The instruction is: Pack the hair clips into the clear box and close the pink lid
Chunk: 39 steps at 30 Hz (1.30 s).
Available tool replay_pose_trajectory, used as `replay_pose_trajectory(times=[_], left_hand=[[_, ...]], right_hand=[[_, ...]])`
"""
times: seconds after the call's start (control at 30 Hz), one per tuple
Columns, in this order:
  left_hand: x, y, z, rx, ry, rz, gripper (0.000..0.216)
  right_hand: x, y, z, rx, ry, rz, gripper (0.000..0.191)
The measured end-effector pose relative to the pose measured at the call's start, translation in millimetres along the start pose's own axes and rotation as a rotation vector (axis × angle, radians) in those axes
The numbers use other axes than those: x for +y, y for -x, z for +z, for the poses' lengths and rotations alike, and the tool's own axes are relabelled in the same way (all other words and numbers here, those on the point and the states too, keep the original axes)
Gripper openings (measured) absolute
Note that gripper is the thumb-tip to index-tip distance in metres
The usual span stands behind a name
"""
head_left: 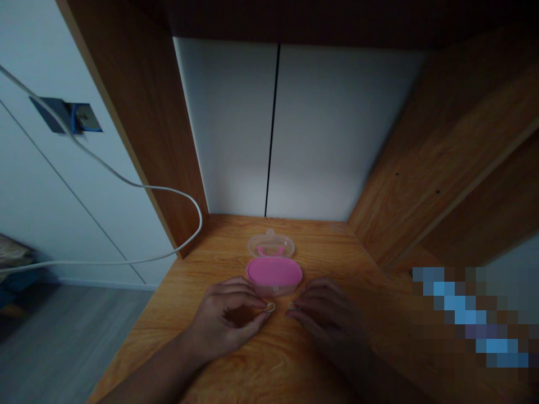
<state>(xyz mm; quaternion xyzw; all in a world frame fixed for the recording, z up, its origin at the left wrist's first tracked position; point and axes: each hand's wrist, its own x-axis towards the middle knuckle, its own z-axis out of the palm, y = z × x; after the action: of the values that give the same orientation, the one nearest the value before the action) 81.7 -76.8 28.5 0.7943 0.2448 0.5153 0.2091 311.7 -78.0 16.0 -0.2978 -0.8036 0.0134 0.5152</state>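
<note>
My left hand (pixel 219 320) pinches a small pale ring-shaped loop (pixel 272 307) between thumb and fingertips. Across a narrow gap, my right hand (pixel 332 314) holds a similar small loop (pixel 291 306) in a pinch; shadow makes its details hard to read. What exactly the loops are, I cannot make out. Just beyond both hands is an oval clear plastic box (pixel 275 290) with a bright pink tray or insert (pixel 273 270) on top. Behind it the clear lid (pixel 272 240) lies tipped back, with a pink handle (pixel 270 251) showing.
The wooden desktop (pixel 269 359) runs back to a white panel (pixel 236 129), between wooden side walls (pixel 421 163). A white cable (pixel 168 189) loops by the left edge, near a wall socket (pixel 85 116). A blurred-out patch (pixel 458 308) covers the right side.
</note>
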Motion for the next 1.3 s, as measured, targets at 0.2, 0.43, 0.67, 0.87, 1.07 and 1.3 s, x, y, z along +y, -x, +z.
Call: replay_pose_trajectory(times=[0.2,0.43,0.67,0.87,1.07,1.3], left_hand=[[-3.0,2.0,3.4,-0.031,0.002,-0.006,0.015],[-3.3,5.2,8.3,-0.119,-0.017,0.004,0.013],[-11.1,11.8,10.8,-0.138,-0.029,0.021,0.016],[-14.7,12.6,8.8,-0.156,-0.006,0.021,0.019],[-2.1,6.4,11.6,-0.175,0.106,-0.125,0.022],[-0.9,6.5,18.1,-0.053,0.18,-0.292,0.012]], right_hand=[[-0.4,0.1,1.3,0.006,-0.059,0.021,0.019],[1.4,0.6,9.8,-0.087,-0.133,-0.082,0.016],[3.9,1.7,13.7,-0.113,-0.119,-0.109,0.018],[3.6,2.5,15.5,-0.102,-0.135,-0.081,0.018],[3.5,4.5,11.3,-0.137,-0.047,-0.053,0.017],[-0.6,2.6,8.5,-0.189,0.064,-0.096,0.016]])
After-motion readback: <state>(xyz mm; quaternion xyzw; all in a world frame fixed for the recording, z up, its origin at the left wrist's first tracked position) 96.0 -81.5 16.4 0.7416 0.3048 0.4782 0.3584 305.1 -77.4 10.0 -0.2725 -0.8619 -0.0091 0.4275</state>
